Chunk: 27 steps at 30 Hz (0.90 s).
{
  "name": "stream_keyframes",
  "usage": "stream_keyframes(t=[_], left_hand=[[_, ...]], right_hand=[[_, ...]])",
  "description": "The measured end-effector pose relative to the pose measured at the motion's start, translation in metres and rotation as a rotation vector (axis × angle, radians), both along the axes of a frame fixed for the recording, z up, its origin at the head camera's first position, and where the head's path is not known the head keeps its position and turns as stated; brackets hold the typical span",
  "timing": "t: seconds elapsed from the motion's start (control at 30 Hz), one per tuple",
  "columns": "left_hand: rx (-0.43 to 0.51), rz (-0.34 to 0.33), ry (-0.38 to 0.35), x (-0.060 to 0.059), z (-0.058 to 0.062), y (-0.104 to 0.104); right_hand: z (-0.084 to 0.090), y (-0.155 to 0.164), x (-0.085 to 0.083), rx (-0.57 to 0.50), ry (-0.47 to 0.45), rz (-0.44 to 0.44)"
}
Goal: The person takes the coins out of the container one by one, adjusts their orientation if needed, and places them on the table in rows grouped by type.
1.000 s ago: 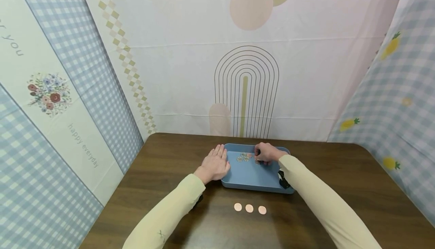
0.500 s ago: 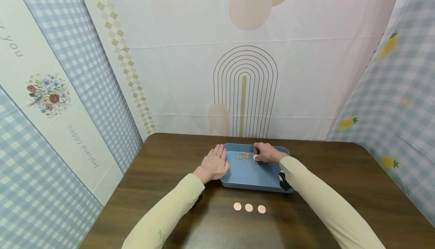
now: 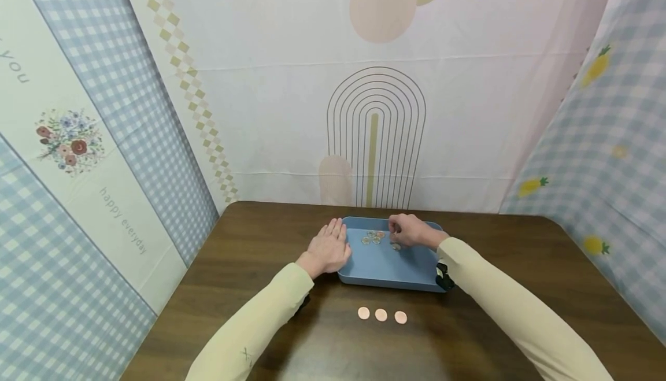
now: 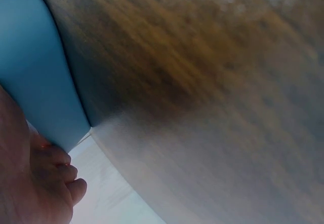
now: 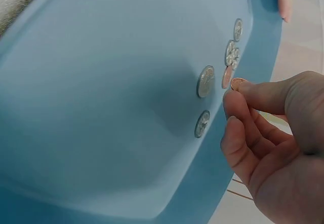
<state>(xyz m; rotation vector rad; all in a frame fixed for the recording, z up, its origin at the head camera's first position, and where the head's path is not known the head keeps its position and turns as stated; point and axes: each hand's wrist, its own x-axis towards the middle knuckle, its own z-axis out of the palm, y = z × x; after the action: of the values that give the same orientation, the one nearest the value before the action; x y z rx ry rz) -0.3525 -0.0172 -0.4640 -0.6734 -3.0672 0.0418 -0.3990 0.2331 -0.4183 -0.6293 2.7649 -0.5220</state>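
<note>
The right hand [image 3: 411, 232] has lifted slightly off the tray floor since a second ago, a copper coin [image 5: 237, 83] pinched at its fingertips. Nearest, three copper coins [image 3: 381, 314] lie in a row on the desk [image 3: 520, 254]. Beyond, the blue tray [image 3: 385, 268] holds loose coins [image 3: 373, 237]. The left hand [image 3: 329, 248] rests flat against the tray's left wall, unchanged.

You wear a pale yellow long-sleeved top; both sleeves reach to the wrists. Your left sleeve [image 3: 260, 317] carries a small dark cross-shaped mark near the forearm. A black strapped device sits on the underside of your right wrist [image 3: 444, 275], and another dark one peeks from under your left wrist [image 3: 303, 302]. Your left hand [image 3: 329, 248] and right hand [image 3: 411, 230] are bare, without rings or gloves.
</note>
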Motion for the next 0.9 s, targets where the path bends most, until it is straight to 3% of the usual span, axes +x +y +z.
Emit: stream_keyframes(t=[0.37, 0.63, 0.9], left_hand=[[0.024, 0.011, -0.022, 0.002, -0.001, -0.005], [0.051, -0.003, -0.026, 0.003, -0.005, -0.006], [0.036, -0.004, -0.017, -0.001, -0.001, -0.001]], right_hand=[[0.005, 0.009, 0.013, -0.074, -0.016, 0.054], [0.005, 0.013, 0.032, -0.116, 0.053, 0.13], [0.012, 0.018, 0.051, -0.157, 0.043, 0.166]])
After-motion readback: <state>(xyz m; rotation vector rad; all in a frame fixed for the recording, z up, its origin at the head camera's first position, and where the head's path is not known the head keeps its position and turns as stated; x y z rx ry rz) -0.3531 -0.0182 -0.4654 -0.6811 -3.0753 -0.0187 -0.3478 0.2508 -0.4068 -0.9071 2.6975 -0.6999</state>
